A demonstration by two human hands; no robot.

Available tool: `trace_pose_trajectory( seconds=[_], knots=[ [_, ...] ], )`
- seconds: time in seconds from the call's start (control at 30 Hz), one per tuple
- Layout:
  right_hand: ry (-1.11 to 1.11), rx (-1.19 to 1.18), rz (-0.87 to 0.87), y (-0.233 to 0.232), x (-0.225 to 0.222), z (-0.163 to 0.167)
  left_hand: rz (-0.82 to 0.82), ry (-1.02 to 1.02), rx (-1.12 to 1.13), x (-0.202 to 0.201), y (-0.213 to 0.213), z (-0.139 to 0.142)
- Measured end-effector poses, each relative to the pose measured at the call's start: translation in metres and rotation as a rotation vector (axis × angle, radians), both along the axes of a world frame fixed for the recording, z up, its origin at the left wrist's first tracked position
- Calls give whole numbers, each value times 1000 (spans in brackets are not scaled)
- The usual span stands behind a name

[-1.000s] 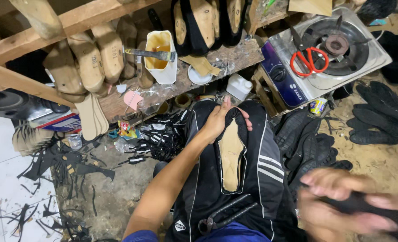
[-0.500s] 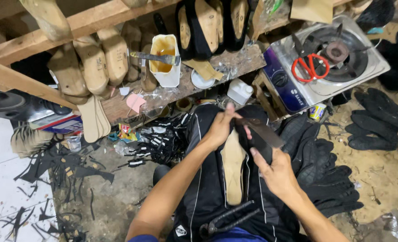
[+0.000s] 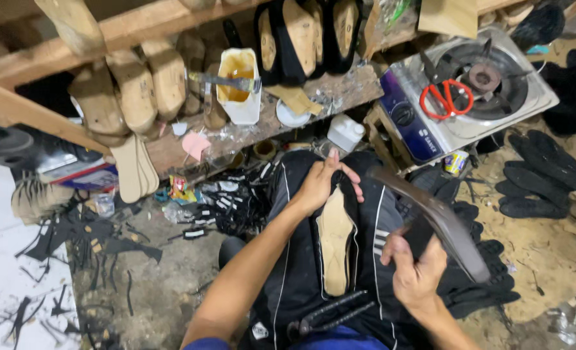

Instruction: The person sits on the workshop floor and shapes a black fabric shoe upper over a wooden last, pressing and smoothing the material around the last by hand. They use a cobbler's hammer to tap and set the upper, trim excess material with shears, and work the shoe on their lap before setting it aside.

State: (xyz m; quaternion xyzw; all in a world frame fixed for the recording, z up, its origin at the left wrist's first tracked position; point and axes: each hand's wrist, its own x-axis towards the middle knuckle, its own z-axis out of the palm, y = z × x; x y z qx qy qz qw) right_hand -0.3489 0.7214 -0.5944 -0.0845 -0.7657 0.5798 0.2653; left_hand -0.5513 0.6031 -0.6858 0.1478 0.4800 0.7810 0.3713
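I am on the sole-fitting step: my left hand (image 3: 319, 185) presses the shoe (image 3: 335, 240) on my lap, my right hand (image 3: 417, 272) is clamped on the black sole (image 3: 440, 220), which I judge must go flat on top next

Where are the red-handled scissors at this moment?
In the head view, the red-handled scissors lie at the upper right, on top of the silver gas stove, beside its burner.

Open floor (image 3: 165, 285) lies at eight o'clock of the left hand (image 3: 317, 185). At twelve the cluttered shelf (image 3: 340, 97) blocks passage; at two the gas stove (image 3: 469, 97); at four piled black soles (image 3: 489, 285).
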Motion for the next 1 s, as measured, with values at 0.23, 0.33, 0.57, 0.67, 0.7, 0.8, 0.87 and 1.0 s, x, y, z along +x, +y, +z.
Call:
trace_pose_trajectory(
  seconds=[0.23,0.33,0.57,0.67,0.7,0.8,0.87,1.0],
  knots=[
    [-355,175,-35,6,1,-14,-12,166,-37,1,1,3],
    [44,-123,-37,-1,-11,-4,-16,71,4,2,2,1],
    [-624,65,-28,7,-23,21,-18,99,-11,5,4,-6],
    [18,167,-51,-3,-1,11,-18,53,-11,5,0,-11],
    [-70,153,-46,-5,-1,5,-15,63,-14,2,-1,-12],
    [-377,91,-52,-6,5,-4,113,576,-107,-2,0,-15],
    [-644,10,-52,-3,4,-3,40,278,-29,-2,0,-16],
    [-171,0,-40,-1,-8,9,-37,145,20,4,2,-13]
  ],
)
